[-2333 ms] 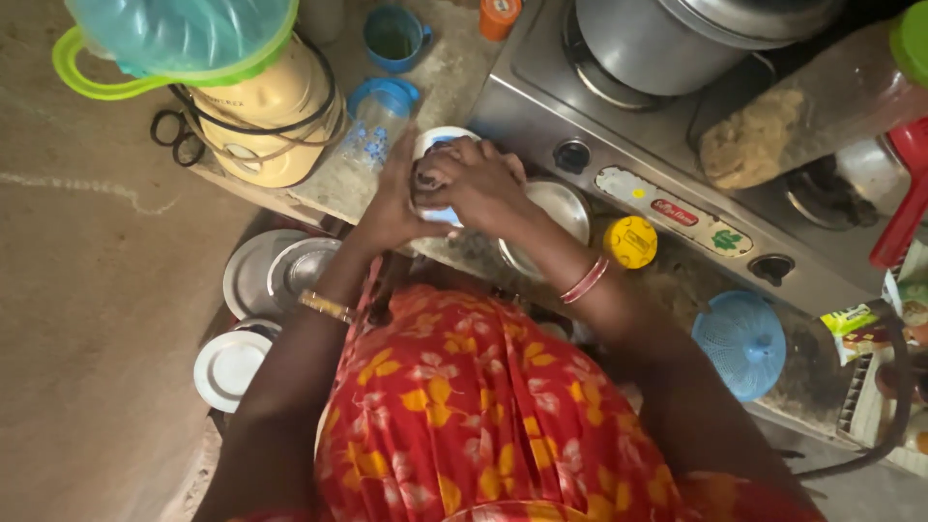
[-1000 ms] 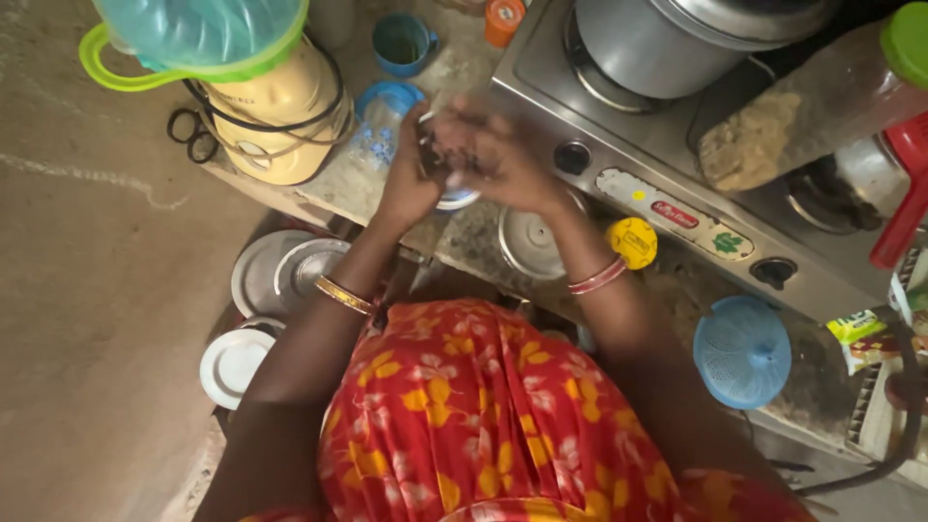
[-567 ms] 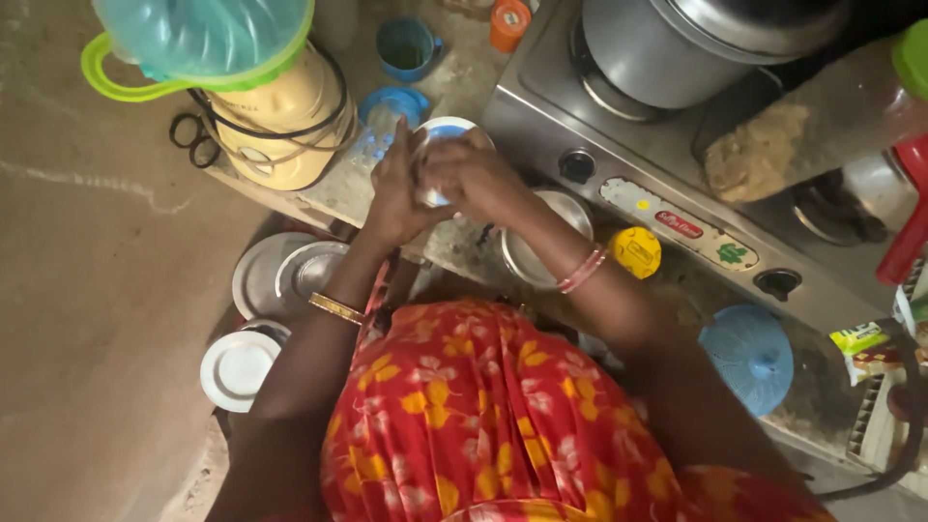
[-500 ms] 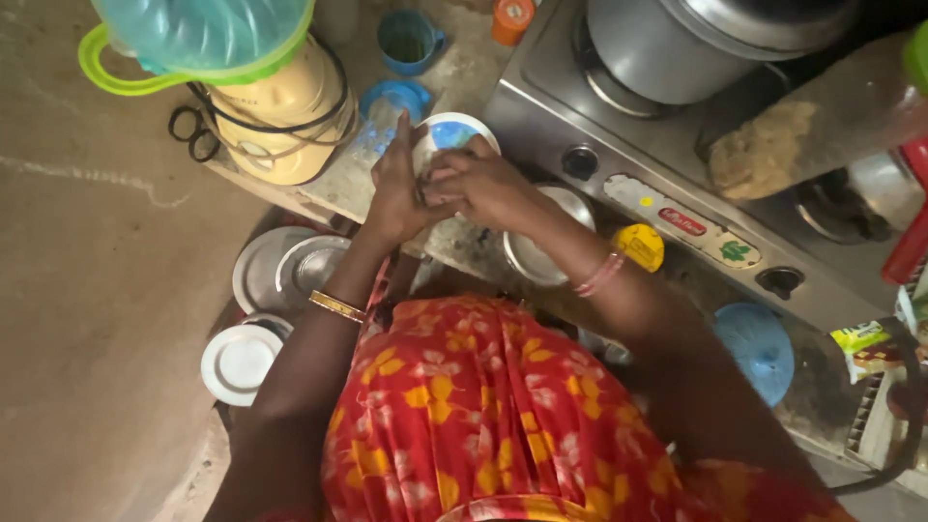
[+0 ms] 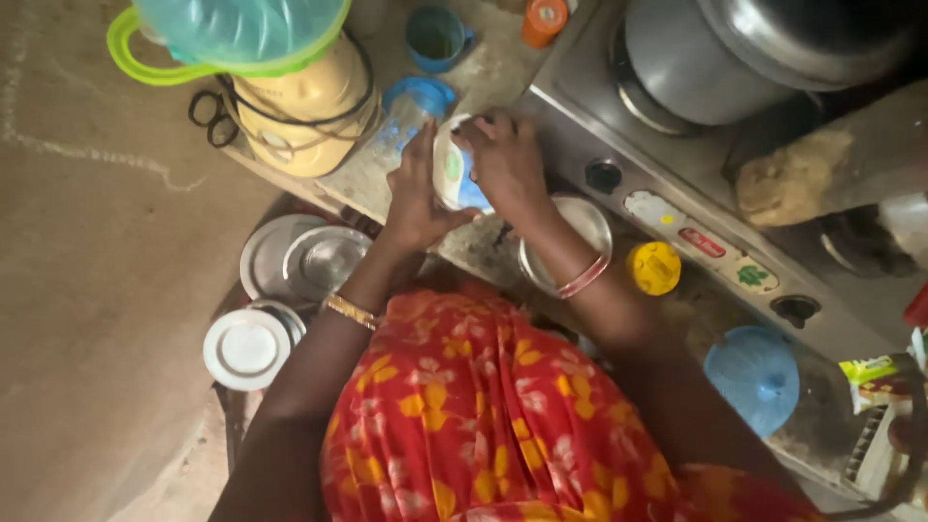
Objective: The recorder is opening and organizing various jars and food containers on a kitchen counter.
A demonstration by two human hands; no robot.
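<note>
Both my hands are up on a small white container with a blue and green label (image 5: 452, 174), at the counter edge in front of the stove. My left hand (image 5: 416, 198) cups its left side. My right hand (image 5: 507, 164) grips its top and right side, fingers curled over it. Just left of it a clear plastic jar with a blue lid (image 5: 411, 111) lies on the counter. A round steel bowl (image 5: 590, 217) sits under my right wrist.
A gas stove (image 5: 667, 184) with a steel pot (image 5: 715, 58) fills the right. A cream mixer base with a green-rimmed jug (image 5: 280, 68) stands left, black scissors (image 5: 211, 114) beside it. A blue mug (image 5: 435, 37), yellow lid (image 5: 654, 268), blue lid (image 5: 756, 377) and floor-level steel plates (image 5: 300, 261) lie around.
My hands kept working on the white container at the counter edge, turning and tilting it; its face has gone from pointing up to pointing sideways. Nothing else has shifted.
</note>
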